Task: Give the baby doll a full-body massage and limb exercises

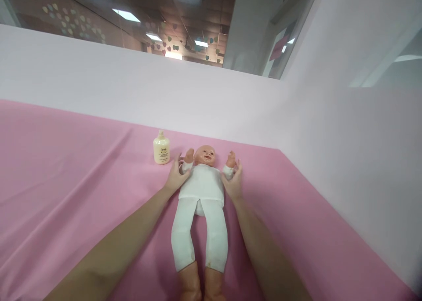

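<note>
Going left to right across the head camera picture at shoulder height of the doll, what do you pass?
Cream bottle → left hand → doll in white clothes → right hand, all on the pink cloth.

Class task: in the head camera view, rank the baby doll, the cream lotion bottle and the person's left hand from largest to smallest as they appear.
1. Baby doll, by far the largest.
2. Left hand and cream lotion bottle look about alike in size; the hand lies slightly nearer the camera, so I would not rank one above the other.
</note>
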{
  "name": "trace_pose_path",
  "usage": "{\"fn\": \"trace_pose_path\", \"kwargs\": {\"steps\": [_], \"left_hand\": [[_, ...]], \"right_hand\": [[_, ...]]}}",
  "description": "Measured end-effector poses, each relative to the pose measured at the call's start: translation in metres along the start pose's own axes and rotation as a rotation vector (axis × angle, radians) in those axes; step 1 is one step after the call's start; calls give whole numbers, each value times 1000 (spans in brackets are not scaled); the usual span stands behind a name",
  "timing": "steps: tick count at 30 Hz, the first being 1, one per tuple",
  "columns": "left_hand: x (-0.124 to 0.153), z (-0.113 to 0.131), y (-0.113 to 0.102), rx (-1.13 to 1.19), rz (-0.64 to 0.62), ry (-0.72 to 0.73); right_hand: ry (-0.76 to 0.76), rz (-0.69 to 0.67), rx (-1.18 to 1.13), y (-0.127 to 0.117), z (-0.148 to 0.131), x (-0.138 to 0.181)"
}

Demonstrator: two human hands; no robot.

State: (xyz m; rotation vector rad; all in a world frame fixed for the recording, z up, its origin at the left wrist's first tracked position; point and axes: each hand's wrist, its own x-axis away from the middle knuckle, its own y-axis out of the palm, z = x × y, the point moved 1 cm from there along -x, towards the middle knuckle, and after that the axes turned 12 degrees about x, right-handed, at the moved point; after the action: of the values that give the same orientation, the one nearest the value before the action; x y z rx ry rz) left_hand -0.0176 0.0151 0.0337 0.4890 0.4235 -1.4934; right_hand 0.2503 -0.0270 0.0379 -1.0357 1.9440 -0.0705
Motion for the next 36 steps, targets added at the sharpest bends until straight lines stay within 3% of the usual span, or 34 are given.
{"fn": "trace_pose_path", "kwargs": {"steps": [2,6,8,11,16,20,24,29,36], "left_hand": [[6,9,3,-46,-41,57],[14,19,6,-156,-284,129],[15,18,6,-167,-303,121],[14,9,3,-123,-145,50],[4,-13,-17,85,201,-48],[-6,-33,-38,221,444,-214],[-15,-47,-50,333,497,-340],[-23,-47,-50,345,507,-367],[-24,-42,-48,500,633,-386]], "right_hand": [[-27,-26,10,-2,-10,5],[-251,-269,86,-5,-24,13],[-292,-291,92,-7,-25,14],[-171,-202,29,-9,-18,11],[194,16,-122,-21,10,-1],[490,199,-202,-38,40,-10],[658,247,-226,-46,64,-14],[692,254,-189,-47,73,-14],[712,271,-48,-52,75,-5]]}}
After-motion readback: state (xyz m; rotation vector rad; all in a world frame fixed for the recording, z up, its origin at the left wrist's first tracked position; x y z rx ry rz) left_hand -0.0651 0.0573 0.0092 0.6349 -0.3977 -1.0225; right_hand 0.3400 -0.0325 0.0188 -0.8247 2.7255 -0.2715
